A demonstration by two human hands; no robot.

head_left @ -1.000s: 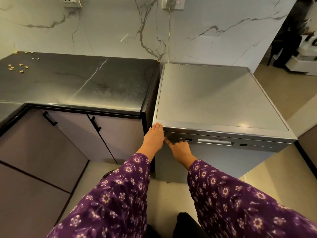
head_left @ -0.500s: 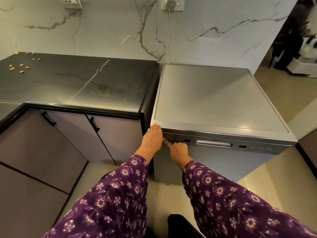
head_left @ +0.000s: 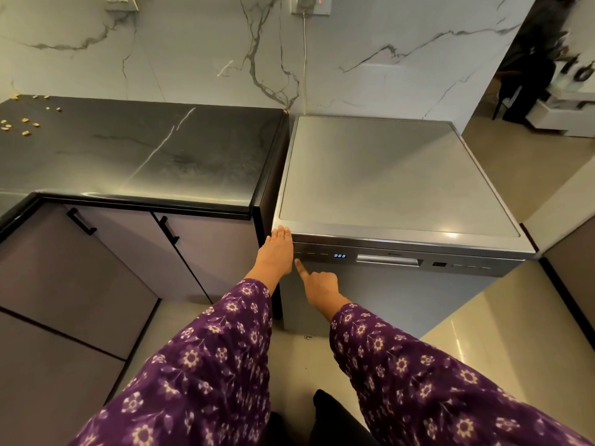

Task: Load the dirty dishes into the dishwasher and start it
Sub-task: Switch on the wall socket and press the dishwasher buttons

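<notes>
The grey dishwasher (head_left: pixel 396 175) stands with its door closed, right of the black counter. Its control strip (head_left: pixel 396 259) runs along the top of the door, and a small display (head_left: pixel 339 255) on it glows blue with three digits. My left hand (head_left: pixel 275 252) lies flat with straight fingers against the dishwasher's top left front corner. My right hand (head_left: pixel 317 280) has its index finger stretched out, the tip at the far left end of the control strip, the other fingers curled. No dishes are in view.
The black stone counter (head_left: pixel 135 156) runs to the left with several small yellow crumbs (head_left: pixel 24 123) at its far end. Grey cabinet doors (head_left: pixel 206 252) sit beneath it. A power cord (head_left: pixel 304 59) hangs from a wall socket. Tiled floor lies to the right.
The dishwasher's display has lit up with blue digits. My right index finger slid left along the control strip to its end. My left hand has stayed on the corner.
</notes>
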